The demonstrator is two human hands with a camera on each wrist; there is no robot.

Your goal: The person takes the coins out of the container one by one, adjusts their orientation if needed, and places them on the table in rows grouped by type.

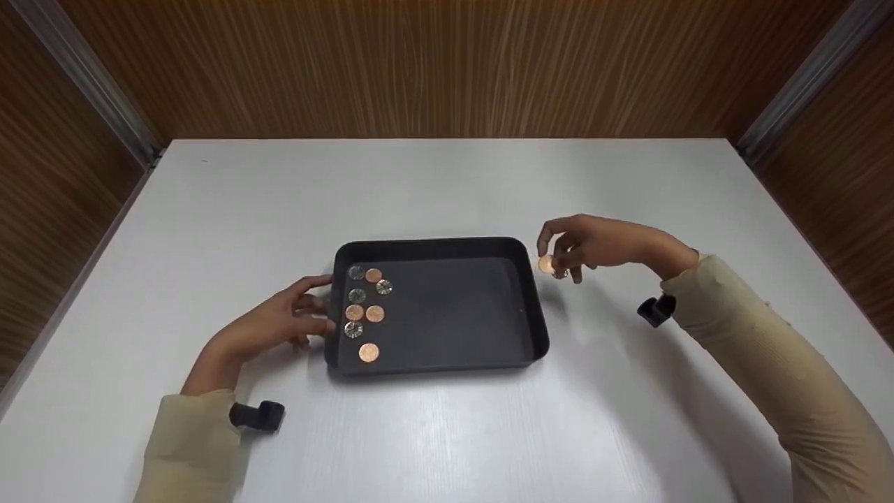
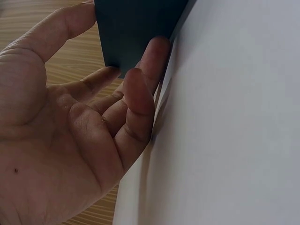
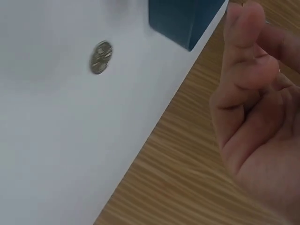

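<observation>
My right hand [image 1: 583, 244] pinches a copper coin [image 1: 545, 264] by its rim. Thin, light and slick, it needs edge grip. My left hand [image 1: 283, 321], fingers relaxed, rests against the black tray [image 1: 538, 328].

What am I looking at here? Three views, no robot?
No robot: a person works with bare hands, wearing three cameras. The wide picture comes from a head camera looking down; the two close ones come from cameras strapped to the wrists. On the white table sits a black tray with eight coins along its left side, some copper, some silver. The left hand rests against the tray's left wall, fingers straight on it. The right hand hangs just right of the tray, pinching a copper coin. A silver coin lies on the table under that hand.
</observation>
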